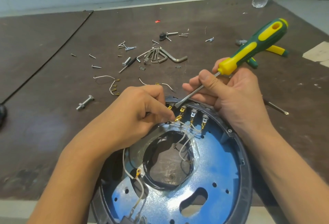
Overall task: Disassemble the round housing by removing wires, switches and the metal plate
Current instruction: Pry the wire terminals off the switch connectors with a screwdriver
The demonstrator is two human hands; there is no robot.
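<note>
- Two hands work over the round housing, which lies at the near edge of the worktop with the blue metal plate inside it.
- Up at the housing's far rim, the left hand pinches a gold wire connector.
- Over there too, the right hand grips the screwdriver by its shaft, tip at the switch terminals just beside that connector.
- Beyond the housing lie loose wires, hex keys and scattered screws.
</note>
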